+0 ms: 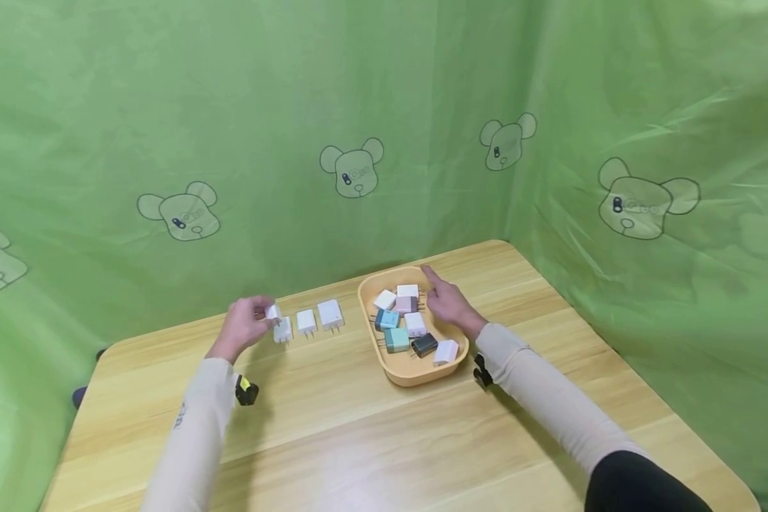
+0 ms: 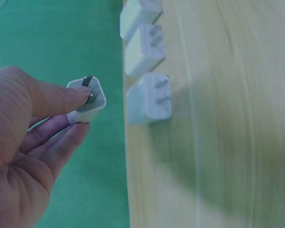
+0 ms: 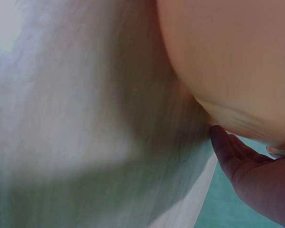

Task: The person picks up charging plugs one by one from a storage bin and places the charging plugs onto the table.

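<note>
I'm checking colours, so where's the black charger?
In the head view, the black charger sits in the tray, right of picture centre, between the green charger and a pale one.

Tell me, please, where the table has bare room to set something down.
The table is bare between left sleeve and right sleeve, before the tray, and left of the left sleeve. It is crowded inside the tray and around the left hand and white chargers.

Three plug adapters line a table left of a tray holding other adapters, a curtain behind.
</note>
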Tool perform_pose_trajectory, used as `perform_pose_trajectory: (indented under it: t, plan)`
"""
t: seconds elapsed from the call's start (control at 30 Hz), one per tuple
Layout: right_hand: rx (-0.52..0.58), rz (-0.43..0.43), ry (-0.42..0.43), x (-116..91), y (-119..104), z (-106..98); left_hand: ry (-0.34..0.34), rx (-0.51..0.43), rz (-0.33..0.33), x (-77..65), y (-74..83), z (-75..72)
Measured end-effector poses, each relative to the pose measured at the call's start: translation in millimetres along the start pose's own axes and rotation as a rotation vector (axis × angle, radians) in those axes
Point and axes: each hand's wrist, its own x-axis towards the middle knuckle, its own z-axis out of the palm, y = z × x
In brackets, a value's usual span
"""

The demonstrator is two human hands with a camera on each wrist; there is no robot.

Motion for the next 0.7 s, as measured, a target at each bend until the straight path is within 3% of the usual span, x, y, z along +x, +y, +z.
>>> perform_pose_trajectory:
  t: [0.47,0.7]
  plan:
    - [-0.021,0.001,0.009,-1.2,1.0,0.9,-0.010,0.113,-0.019,-9.3,-33.7,-4.2]
    - [-0.009,0.001,0.002,0.2,-0.4,1.5,-0.020,0.162,-0.038,-10.3,-41.2,-3.2]
